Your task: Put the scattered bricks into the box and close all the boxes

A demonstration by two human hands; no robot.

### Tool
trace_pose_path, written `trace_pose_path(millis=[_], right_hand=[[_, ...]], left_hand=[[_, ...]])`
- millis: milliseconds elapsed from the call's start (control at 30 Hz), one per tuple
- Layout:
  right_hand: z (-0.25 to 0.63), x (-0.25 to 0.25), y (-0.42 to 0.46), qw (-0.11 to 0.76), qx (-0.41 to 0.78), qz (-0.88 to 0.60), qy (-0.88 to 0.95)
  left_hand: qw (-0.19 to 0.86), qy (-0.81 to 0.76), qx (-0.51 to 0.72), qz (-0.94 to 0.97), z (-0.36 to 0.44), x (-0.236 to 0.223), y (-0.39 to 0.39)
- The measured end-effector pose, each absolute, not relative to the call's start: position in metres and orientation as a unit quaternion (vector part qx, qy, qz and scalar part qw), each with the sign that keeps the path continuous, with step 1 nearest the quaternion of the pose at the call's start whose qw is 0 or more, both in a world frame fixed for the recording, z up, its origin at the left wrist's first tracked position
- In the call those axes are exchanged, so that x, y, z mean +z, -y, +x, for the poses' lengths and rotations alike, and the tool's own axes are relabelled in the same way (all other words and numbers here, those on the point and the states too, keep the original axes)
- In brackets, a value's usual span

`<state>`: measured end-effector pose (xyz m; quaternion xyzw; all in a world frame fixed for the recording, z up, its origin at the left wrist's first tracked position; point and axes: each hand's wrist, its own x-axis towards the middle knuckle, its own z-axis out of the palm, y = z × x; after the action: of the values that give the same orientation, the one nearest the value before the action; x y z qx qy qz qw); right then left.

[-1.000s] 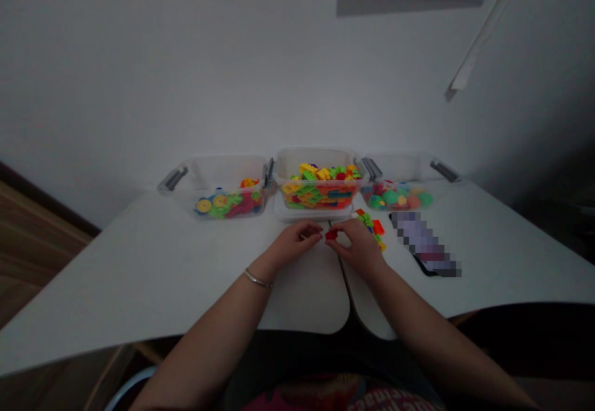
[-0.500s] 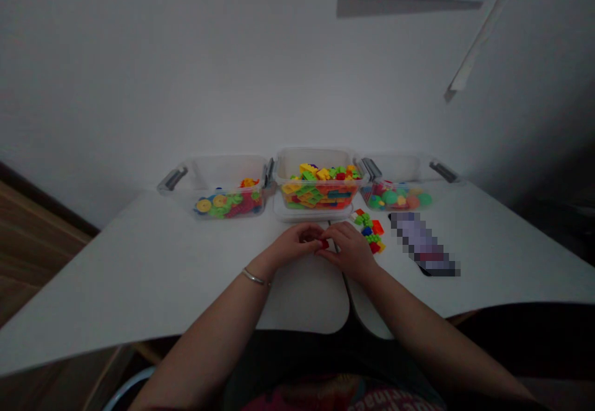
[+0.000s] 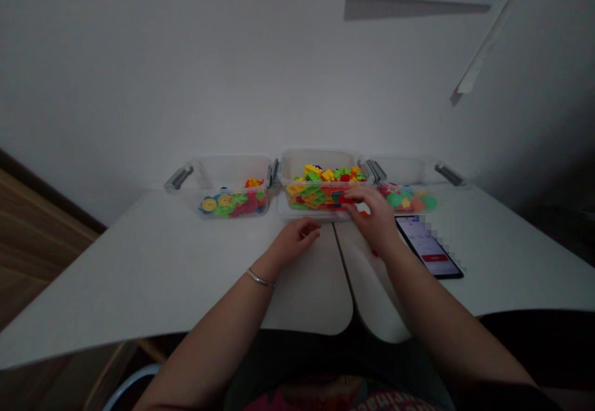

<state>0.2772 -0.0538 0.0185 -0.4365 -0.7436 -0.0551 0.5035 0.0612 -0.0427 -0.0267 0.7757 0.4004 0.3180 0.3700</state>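
My right hand (image 3: 374, 216) is raised in front of the middle clear box (image 3: 325, 184), its thumb and fingertips closed on a small red toy brick (image 3: 343, 199). That box holds a heap of yellow, green, red and orange bricks. Nearer to me, my left hand (image 3: 295, 240) rests over the table with its fingers loosely curled and a gap to the thumb; nothing shows in it. Most of the loose bricks beside the phone are hidden behind my right hand; an orange bit (image 3: 364, 211) and a red bit (image 3: 375, 253) peek out.
A left clear box (image 3: 235, 190) holds gear-like pieces, and a right clear box (image 3: 409, 162) holds round coloured pieces. A white lid (image 3: 290, 214) lies beneath the middle box. The phone (image 3: 427, 247) lies at right. A seam (image 3: 344, 262) splits the white tabletop (image 3: 186, 281).
My hands have parted. The right hand has moved forward to the middle box with the red brick, over the loose bricks. My left hand has let go and stays near its place.
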Motion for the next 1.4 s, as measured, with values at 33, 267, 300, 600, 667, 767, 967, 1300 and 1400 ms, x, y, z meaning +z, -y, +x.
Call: trace_pose_path(millis=[33,267,300,600,667,767,967,1300,1400], right_hand=[[0.28,0.025,0.047,0.514,-0.068,-0.459,0.722],[0.286,0.037,0.011,0.496,-0.062,-0.509,0.7],[0.285,0.036,0.009,0.478,-0.063,-0.516,0.708],[0.271,0.024,0.015,0.379,-0.135,-0.53,0.747],[0.272,0.02,0.015,0.375,-0.146,-0.516,0.756],[0.277,0.017,0.014,0.382,-0.135,-0.496,0.768],[0.291,0.014,0.028,0.505,-0.055,-0.514,0.691],[0.313,-0.027,0.055,0.396,-0.058,-0.625,0.671],[0.309,-0.036,0.06,0.264,-0.092,-0.661,0.697]], left_hand=[[0.32,-0.401,0.291,0.808,0.06,-0.027,0.044],[0.22,-0.361,0.215,0.88,0.058,-0.028,0.048],[0.218,-0.363,0.218,0.879,0.058,-0.028,0.048],[0.216,-0.354,0.215,0.884,0.061,-0.024,0.049],[0.218,-0.352,0.214,0.885,0.061,-0.024,0.049],[0.222,-0.358,0.212,0.882,0.06,-0.025,0.047],[0.223,-0.365,0.217,0.878,0.059,-0.026,0.047],[0.215,-0.369,0.195,0.883,0.063,-0.018,0.05],[0.212,-0.369,0.194,0.884,0.063,-0.017,0.05]])
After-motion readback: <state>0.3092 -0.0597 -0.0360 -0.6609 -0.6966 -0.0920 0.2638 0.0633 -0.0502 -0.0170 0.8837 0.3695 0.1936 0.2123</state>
